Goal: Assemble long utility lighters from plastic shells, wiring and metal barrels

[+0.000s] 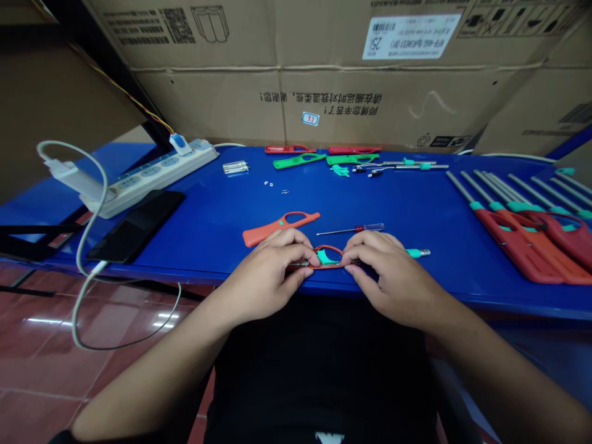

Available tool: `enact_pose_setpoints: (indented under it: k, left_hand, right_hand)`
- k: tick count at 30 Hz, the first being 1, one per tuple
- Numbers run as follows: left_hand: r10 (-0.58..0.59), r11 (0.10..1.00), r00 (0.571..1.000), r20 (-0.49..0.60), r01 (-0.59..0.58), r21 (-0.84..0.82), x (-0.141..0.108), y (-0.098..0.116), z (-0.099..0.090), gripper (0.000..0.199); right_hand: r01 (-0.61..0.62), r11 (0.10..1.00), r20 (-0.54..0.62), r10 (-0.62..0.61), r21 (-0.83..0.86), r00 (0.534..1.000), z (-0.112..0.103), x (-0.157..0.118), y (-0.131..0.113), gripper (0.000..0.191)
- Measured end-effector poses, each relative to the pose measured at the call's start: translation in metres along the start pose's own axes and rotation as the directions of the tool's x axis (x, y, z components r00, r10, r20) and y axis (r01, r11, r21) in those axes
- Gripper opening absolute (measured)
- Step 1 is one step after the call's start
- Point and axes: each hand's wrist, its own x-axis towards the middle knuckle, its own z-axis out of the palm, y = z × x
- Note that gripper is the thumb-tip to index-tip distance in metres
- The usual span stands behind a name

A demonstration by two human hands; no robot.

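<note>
Blue bench [208, 209]: pwr strip [148, 179], phone [136, 225], screwdriver [350, 230], prob. lighter casings [272, 229].

A power strip [148, 179] sits at the upper left of the bench [208, 209], a phone [135, 225] just before it. Lighter shells [300, 161] lie along the back edge, a pile [522, 246] at far right.

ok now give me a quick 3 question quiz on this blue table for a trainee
1. What do the left hand and right hand hold together?
2. True or false: the screwdriver is in the right hand.
3. Which lies nearest the left hand: a) green handle, b) orange handle, c) black phone?

Key: 1. an orange handle frame with a teal insert; 2. false, it lies on the blue table; 3. b
</note>
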Motion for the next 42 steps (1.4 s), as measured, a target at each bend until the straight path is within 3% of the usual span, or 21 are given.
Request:
enact_pose_setpoints:
  k: [7, 14, 25, 29, 34, 42]
  left_hand:
    - [0.031, 0.999, 0.999, -0.021, -0.031, 0.016, -0.002, -0.001, 0.003, 0.02]
    - [0.067, 0.997, 0.997, -0.032, -0.066, 0.04, -0.002, -0.002, 0.003, 0.022]
    - [0.073, 0.995, 0.997, -0.035, -0.07, 0.074, -0.002, -0.002, 0.004, 0.021]
    - [0.082, 0.995, 0.994, -0.072, -0.077, 0.067, -0.003, -0.004, 0.005, 0.021]
    - [0.102, 0.994, 0.99, -0.1, -0.096, 0.059, -0.006, -0.008, 0.006, 0.022]
    - [0.036, 0.999, 0.996, -0.079, -0.034, 0.024, -0.006, -0.002, 0.003, 0.022]
  right_hand:
    - [0.014, 1.0, -0.008, -0.014, -0.02, 1.0, -0.001, 0.0, -0.001, 0.014]
    - [0.109, 0.985, -0.094, -0.122, -0.135, 0.988, -0.001, -0.005, -0.001, 0.019]
    - [0.041, 0.977, -0.04, -0.051, -0.208, 0.998, 0.001, -0.003, -0.007, 0.018]
    - [0.034, 0.99, -0.036, -0.039, -0.138, 0.999, -0.002, -0.003, -0.006, 0.018]
    - [0.031, 0.997, -0.095, -0.037, -0.064, 0.995, -0.014, -0.003, 0.001, 0.01]
    - [0.022, 0.996, -0.101, -0.031, -0.09, 0.994, -0.017, -0.003, 0.002, 0.018]
